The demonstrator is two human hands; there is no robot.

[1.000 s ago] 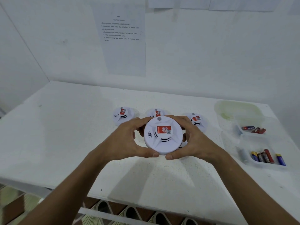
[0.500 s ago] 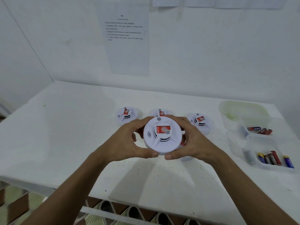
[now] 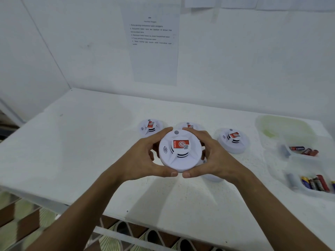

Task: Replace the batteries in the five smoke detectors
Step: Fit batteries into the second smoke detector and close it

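Both hands are gripping one detector [image 3: 180, 151], held up off the table [image 3: 90, 142] at the near edge. Left hand [image 3: 143, 160] is wrapping the left rim, right hand [image 3: 212, 160] the right rim, thumbs nearly meeting at the near side, fingers curling over the far side. Detector is sitting square between the palms, face and red label tilted up toward the person, so neither hand is nearer. Its back is facing away from view; my guess is the battery door is there, so the next move is likely a flip or a twist about the disc's centre axis. A second unit [image 3: 211, 175] is peeking out under the right hand, mostly hidden. Farther back, three more detectors are sitting face up in a row: left [image 3: 150, 126], middle [image 3: 189, 125], right [image 3: 233, 140]. Well right of the hands, two clear trays are holding batteries: near tray [image 3: 315, 183], far tray [image 3: 304, 151]. Can't tell which holds the fresh cells.
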